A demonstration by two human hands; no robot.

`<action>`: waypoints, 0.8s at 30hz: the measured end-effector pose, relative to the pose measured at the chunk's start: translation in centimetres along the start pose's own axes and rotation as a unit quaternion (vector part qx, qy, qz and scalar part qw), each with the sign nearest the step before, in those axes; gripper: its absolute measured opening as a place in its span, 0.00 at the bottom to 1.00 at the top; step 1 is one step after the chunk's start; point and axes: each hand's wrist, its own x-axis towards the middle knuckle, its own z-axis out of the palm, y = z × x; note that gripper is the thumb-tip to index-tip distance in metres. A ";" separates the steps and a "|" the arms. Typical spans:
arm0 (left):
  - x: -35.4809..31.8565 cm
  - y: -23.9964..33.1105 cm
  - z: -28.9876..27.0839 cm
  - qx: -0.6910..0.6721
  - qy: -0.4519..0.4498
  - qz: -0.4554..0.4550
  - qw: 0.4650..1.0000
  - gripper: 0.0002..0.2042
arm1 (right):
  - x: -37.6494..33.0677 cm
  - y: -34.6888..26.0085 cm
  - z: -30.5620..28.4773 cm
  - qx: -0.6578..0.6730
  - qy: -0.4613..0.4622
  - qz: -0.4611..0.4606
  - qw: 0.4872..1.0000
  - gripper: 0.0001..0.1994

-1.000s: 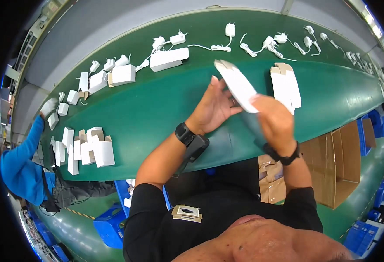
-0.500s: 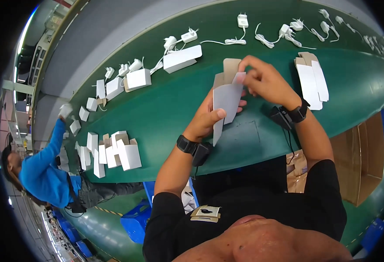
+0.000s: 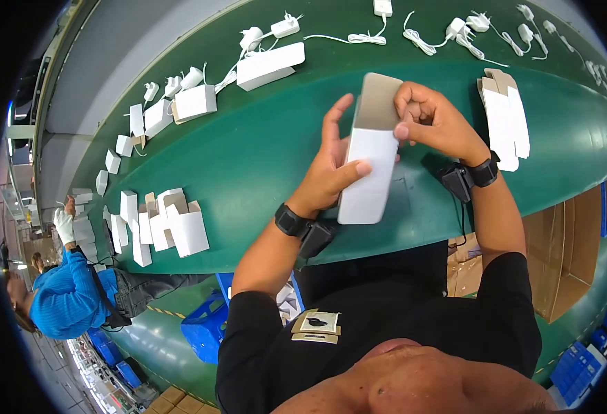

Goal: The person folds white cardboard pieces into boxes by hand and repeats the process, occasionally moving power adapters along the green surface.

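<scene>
The green belt (image 3: 248, 159) fills most of the frame, bending from lower left to upper right, and the carton (image 3: 369, 155) at centre is what has changed: a second ago it was a flat white blank held up between the hands, half a second ago it was being pushed into shape, and now it stands as an open rectangular sleeve, brown inside, its mouth turned toward the top of the frame. The folding stage looks done, and the box seems ready to have its end flaps closed or to be filled. The left hand (image 3: 331, 169) grips the carton's long side, thumb across the white face and fingers spread behind; the right hand (image 3: 431, 121) pinches the upper rim with curled fingers. One carton is in hand. At the upper right lies one stack of flat white blanks (image 3: 504, 121); how many sheets it has I cannot tell. Two larger closed white boxes (image 3: 270, 64) lie at upper centre and upper left. About six opened cartons (image 3: 172, 221) cluster at left. White chargers with coiled cords (image 3: 455, 31) line the top edge, roughly ten, the far ones too small to count. A co-worker in a blue sleeve (image 3: 65, 297) with a white glove stands at lower left.
</scene>
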 end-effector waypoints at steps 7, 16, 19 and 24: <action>-3.5 0.9 -1.6 0.181 0.088 0.103 0.974 0.40 | 1.0 0.3 6.8 -0.108 0.139 -0.139 0.974 0.16; -7.7 1.2 -2.1 0.054 0.108 0.109 0.987 0.31 | 1.4 0.6 12.8 -0.134 0.168 -0.169 0.962 0.13; -7.6 2.3 -2.3 0.021 0.112 0.104 0.988 0.30 | 2.3 1.0 14.7 -0.128 0.222 -0.225 0.940 0.11; -7.7 2.4 -3.3 -0.003 0.063 0.033 0.998 0.30 | 2.0 -0.3 12.7 -0.202 0.146 -0.238 0.939 0.09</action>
